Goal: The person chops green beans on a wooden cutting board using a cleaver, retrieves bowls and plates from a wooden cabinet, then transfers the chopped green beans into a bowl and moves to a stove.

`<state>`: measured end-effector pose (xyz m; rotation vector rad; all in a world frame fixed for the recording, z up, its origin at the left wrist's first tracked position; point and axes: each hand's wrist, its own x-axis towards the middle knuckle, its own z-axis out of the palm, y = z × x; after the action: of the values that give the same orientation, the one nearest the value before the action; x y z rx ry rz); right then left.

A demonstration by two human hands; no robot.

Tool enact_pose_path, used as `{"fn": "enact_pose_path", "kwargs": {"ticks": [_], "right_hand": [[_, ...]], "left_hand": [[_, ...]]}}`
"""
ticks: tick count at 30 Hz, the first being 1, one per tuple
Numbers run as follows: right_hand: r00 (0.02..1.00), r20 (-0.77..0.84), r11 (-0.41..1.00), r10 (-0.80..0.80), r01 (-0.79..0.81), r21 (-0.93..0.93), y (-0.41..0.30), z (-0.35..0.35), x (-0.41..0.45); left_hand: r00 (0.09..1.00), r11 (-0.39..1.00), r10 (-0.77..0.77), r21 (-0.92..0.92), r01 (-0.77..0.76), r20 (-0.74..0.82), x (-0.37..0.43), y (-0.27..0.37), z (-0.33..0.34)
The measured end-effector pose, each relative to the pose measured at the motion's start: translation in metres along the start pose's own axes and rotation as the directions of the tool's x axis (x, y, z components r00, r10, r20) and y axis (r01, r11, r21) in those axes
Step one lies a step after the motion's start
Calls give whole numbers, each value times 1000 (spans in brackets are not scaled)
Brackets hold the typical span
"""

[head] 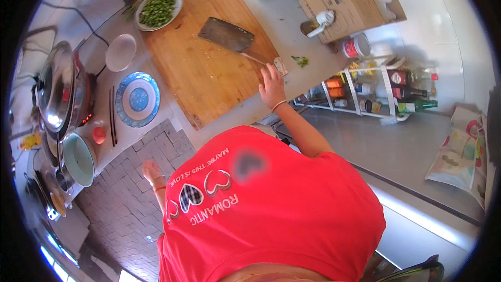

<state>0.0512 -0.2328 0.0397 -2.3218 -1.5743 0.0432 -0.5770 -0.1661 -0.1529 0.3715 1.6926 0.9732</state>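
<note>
A cleaver (pixel 227 34) lies flat on the wooden cutting board (pixel 207 82), its handle towards my right hand (pixel 272 86). The fingertips of that hand are at the handle's end, loosely spread and not wrapped around it. Close to them, at the board's edge, is a small pale block (pixel 280 66) with printing. My left hand (pixel 152 170) hangs low over the tiled floor, holding nothing visible. A plate of chopped green vegetables (pixel 157 9) rests at the board's far left corner. Some green scraps (pixel 300 61) lie on the counter right of the board.
To the left are a white bowl (pixel 121 52), a blue-patterned plate (pixel 137 100), dark chopsticks (pixel 112 115), a lidded electric pan (pixel 58 86) and a pale green basin (pixel 79 159). A cardboard box (pixel 340 4) and a white rack of bottles (pixel 352 90) stand right.
</note>
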Motion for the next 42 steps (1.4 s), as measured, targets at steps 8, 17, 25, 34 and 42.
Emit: {"fn": "enact_pose_path", "kwargs": {"ticks": [8,17,25,34,42], "right_hand": [[999,-19,979,40,-35,199,39,2,-43],[992,21,988,-122,119,104,65,20,44],[984,8,984,-175,176,-29,62,40,80],[990,126,891,-69,4,453,45,11,105],[852,523,-36,1,-523,852,11,-98,81]], "left_hand": [[412,-596,320,519,-612,853,-17,19,70],[827,640,322,537,-549,461,-175,89,256],[858,723,284,492,-485,429,-225,69,288],[726,507,568,531,-679,387,-227,83,307],[479,59,579,552,-832,659,-172,93,390]]}}
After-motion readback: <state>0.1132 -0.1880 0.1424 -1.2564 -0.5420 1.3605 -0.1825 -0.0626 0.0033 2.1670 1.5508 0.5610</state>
